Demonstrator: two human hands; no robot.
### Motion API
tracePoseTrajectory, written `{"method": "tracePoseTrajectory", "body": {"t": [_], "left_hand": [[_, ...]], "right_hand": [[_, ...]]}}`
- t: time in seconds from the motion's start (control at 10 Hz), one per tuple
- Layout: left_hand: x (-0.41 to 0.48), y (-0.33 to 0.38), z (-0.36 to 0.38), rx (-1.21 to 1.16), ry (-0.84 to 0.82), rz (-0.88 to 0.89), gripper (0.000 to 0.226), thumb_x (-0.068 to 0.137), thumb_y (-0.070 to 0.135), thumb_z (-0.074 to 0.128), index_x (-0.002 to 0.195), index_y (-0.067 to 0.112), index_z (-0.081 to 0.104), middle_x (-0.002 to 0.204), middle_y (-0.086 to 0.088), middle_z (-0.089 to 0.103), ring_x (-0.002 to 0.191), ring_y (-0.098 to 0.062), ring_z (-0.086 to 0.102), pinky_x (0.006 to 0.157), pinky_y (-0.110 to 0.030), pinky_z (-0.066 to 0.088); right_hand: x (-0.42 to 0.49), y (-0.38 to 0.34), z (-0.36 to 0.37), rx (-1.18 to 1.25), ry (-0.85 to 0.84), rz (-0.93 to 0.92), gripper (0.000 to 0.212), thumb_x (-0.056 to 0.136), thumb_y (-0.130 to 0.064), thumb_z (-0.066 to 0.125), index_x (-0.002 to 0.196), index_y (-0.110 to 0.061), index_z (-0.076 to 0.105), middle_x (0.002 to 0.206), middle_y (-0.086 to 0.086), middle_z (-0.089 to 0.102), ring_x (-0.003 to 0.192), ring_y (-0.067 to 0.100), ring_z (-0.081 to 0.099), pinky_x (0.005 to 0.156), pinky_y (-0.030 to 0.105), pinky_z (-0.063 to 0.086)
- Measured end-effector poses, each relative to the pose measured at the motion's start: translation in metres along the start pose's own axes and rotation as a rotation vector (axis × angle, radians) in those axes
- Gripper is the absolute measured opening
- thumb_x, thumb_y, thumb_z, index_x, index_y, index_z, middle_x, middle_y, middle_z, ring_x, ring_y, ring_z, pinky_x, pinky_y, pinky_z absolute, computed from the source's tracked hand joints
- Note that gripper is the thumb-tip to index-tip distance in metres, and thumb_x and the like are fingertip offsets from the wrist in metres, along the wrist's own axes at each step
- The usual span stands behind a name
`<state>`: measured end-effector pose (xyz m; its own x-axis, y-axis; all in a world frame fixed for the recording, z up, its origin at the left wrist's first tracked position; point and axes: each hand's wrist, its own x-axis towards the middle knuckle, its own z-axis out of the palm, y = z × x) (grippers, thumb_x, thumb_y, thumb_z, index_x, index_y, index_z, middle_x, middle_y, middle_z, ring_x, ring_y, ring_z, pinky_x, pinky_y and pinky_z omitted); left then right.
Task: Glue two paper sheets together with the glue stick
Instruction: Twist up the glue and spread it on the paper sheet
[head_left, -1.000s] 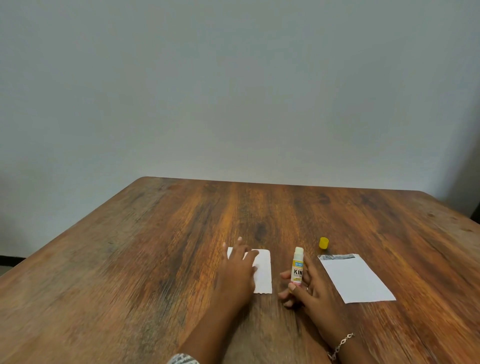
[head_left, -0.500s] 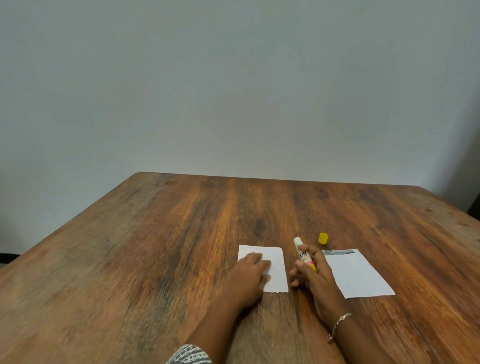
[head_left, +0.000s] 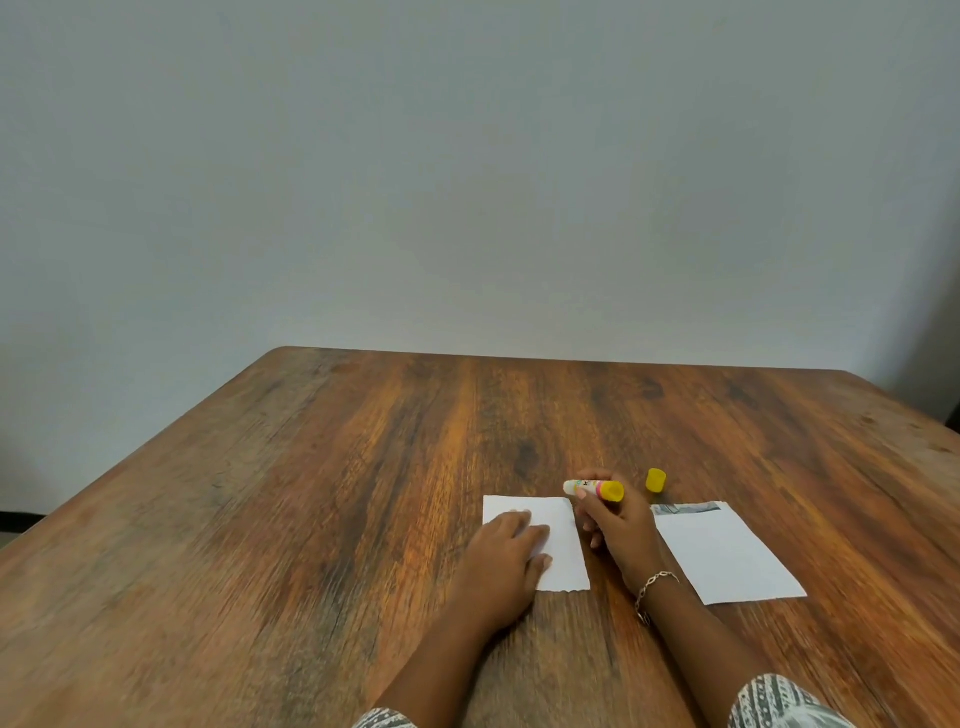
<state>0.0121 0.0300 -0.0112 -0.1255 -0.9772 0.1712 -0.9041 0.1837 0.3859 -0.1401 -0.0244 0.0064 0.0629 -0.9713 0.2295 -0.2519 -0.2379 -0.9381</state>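
A small white paper sheet (head_left: 558, 525) lies on the wooden table (head_left: 311, 493) in front of me. My left hand (head_left: 501, 564) rests flat on its left part, fingers spread, pinning it. My right hand (head_left: 615, 525) grips the glue stick (head_left: 595, 489), which lies almost level, its white tip pointing left over the sheet's far right corner and its yellow base to the right. A second, larger white sheet (head_left: 724, 553) lies to the right of my right hand, with a grey strip along its far edge. The yellow cap (head_left: 656, 479) stands loose on the table behind it.
The table runs far to the left and back, ending at a plain grey wall (head_left: 467, 182). A bracelet (head_left: 652, 590) circles my right wrist. Patterned sleeves show at the bottom edge.
My right hand has tipped the glue stick from upright to nearly level and carried its tip toward the small sheet's far corner. My left hand stayed pressed on the sheet.
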Motion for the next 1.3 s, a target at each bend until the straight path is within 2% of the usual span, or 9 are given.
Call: {"method": "tracePoseTrajectory", "body": {"t": [0.1,0.3,0.5,0.7,0.9,1.0,1.1,1.3], "left_hand": [[0.001,0.000,0.001,0.001,-0.008,0.003,0.044,0.095,0.039,0.037,0.137,0.026,0.035,0.150,0.000,0.030,0.136,-0.016,0.026,0.111,-0.034,0.023],[0.001,-0.002,0.004,0.004,-0.009,-0.008,0.044,0.095,0.040,0.035,0.137,0.027,0.034,0.151,0.002,0.028,0.136,-0.015,0.025,0.110,-0.032,0.024],[0.000,-0.001,0.001,0.012,-0.020,-0.001,0.044,0.096,0.039,0.035,0.138,0.026,0.033,0.151,0.001,0.028,0.137,-0.016,0.024,0.112,-0.034,0.022],[0.000,0.000,0.000,0.006,-0.015,-0.001,0.044,0.096,0.039,0.035,0.138,0.026,0.034,0.151,0.001,0.028,0.137,-0.015,0.024,0.112,-0.033,0.022],[0.000,0.000,0.001,0.007,-0.011,-0.004,0.044,0.095,0.039,0.035,0.138,0.027,0.034,0.151,0.001,0.029,0.136,-0.015,0.025,0.111,-0.033,0.023],[0.000,-0.001,0.001,0.011,-0.009,-0.004,0.044,0.096,0.039,0.035,0.138,0.027,0.034,0.150,0.001,0.029,0.136,-0.015,0.025,0.111,-0.032,0.024],[0.000,-0.001,0.001,0.010,-0.008,-0.005,0.044,0.096,0.039,0.036,0.138,0.026,0.035,0.150,0.001,0.029,0.136,-0.016,0.025,0.111,-0.033,0.024],[0.001,-0.001,0.002,0.016,-0.013,-0.014,0.044,0.095,0.040,0.035,0.138,0.028,0.035,0.151,0.002,0.029,0.137,-0.015,0.025,0.112,-0.034,0.023]], "right_hand": [[0.006,0.004,0.000,-0.036,0.004,0.011,0.006,0.085,-0.024,0.061,0.090,-0.022,0.063,0.065,-0.004,0.061,0.059,0.010,0.054,0.051,0.024,0.042],[0.015,0.008,-0.001,-0.038,-0.013,0.023,0.010,0.082,-0.026,0.064,0.088,-0.020,0.069,0.070,0.000,0.067,0.063,0.013,0.057,0.052,0.022,0.041],[0.023,0.014,0.000,-0.115,-0.001,0.024,0.008,0.083,-0.026,0.062,0.086,-0.020,0.067,0.071,0.001,0.066,0.064,0.016,0.058,0.055,0.023,0.041],[0.027,0.016,0.001,-0.172,0.013,-0.003,0.014,0.082,-0.023,0.063,0.070,-0.030,0.062,0.061,-0.003,0.062,0.060,0.017,0.057,0.057,0.026,0.042],[0.029,0.020,0.000,-0.214,-0.014,0.007,0.008,0.082,-0.027,0.063,0.075,-0.026,0.066,0.062,-0.004,0.062,0.062,0.017,0.057,0.058,0.029,0.043],[0.029,0.020,0.000,-0.226,-0.020,0.013,0.010,0.083,-0.028,0.062,0.073,-0.030,0.063,0.065,-0.004,0.063,0.065,0.017,0.058,0.060,0.029,0.043],[0.030,0.020,0.001,-0.238,-0.029,0.021,0.008,0.083,-0.029,0.062,0.079,-0.024,0.066,0.070,0.001,0.067,0.068,0.019,0.060,0.061,0.031,0.045],[0.030,0.023,-0.001,-0.268,-0.051,0.039,0.018,0.083,-0.034,0.060,0.091,-0.021,0.069,0.087,0.001,0.072,0.082,0.017,0.064,0.075,0.037,0.053]]}}
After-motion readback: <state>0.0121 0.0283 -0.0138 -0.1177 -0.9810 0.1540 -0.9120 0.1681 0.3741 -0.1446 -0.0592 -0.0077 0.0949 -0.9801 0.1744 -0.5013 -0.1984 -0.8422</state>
